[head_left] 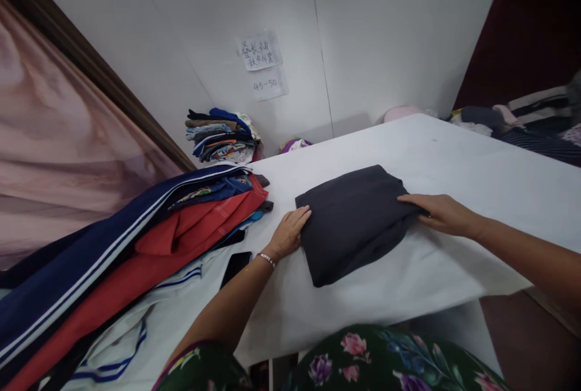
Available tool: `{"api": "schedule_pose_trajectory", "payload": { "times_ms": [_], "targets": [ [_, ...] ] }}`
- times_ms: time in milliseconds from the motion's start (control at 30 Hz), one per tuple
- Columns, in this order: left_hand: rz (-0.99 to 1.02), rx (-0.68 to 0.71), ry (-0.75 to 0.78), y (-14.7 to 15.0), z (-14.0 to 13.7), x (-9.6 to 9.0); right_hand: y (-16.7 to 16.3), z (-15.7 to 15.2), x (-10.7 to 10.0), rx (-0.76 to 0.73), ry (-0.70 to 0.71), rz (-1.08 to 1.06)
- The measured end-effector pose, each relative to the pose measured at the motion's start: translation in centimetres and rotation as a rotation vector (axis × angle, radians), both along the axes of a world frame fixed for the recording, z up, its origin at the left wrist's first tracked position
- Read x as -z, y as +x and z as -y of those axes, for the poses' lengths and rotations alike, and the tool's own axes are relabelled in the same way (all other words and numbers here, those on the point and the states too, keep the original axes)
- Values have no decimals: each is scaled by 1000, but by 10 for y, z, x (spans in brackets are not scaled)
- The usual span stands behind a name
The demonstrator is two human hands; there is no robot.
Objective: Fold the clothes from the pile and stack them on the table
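Observation:
A dark grey garment (354, 221), folded into a rough rectangle, lies on the white-covered table (490, 179) in front of me. My left hand (288, 233), with a bracelet at its wrist, grips the left edge; its fingertips rest on top of the cloth. At the right edge, my right hand (440, 214) is closed on the fabric, thumb and fingers pinching a slightly loose side. What kind of garment it is cannot be made out in this folded state.
Unfolded clothes lie at the left, including navy striped trousers (113, 227) and a red garment (195, 224). A black phone (236, 266) lies beside them. A folded stack (224, 137) stands at the back, below paper notes (261, 52). More clothes (535, 115) lie at far right.

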State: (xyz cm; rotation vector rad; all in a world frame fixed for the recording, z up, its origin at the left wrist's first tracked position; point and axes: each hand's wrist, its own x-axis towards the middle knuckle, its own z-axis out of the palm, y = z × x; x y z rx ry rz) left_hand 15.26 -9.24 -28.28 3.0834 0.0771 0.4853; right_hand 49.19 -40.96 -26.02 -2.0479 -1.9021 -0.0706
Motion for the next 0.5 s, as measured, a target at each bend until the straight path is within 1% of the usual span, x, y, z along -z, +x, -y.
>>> {"api": "schedule_pose_trajectory", "payload": {
  "times_ms": [100, 200, 300, 367, 400, 433, 500],
  "targets": [
    [76, 34, -57, 6, -4, 6, 2, -11, -19, 81, 44, -154],
    [132, 106, -127, 11, -6, 12, 1, -19, -34, 92, 87, -292],
    [183, 113, -262, 16, -6, 12, 3, -27, -45, 141, 161, -393],
    [225, 75, -373, 21, -7, 5, 6, -35, -54, 211, 260, -437],
    [246, 50, -426, 24, -7, -1, 8, -40, -61, 249, 317, -447],
    [268, 21, -482, 29, -7, -10, 10, -45, -69, 284, 369, -448],
    [315, -63, -629, 38, -5, -32, 15, -57, -91, 359, 475, -440]
  ]
}}
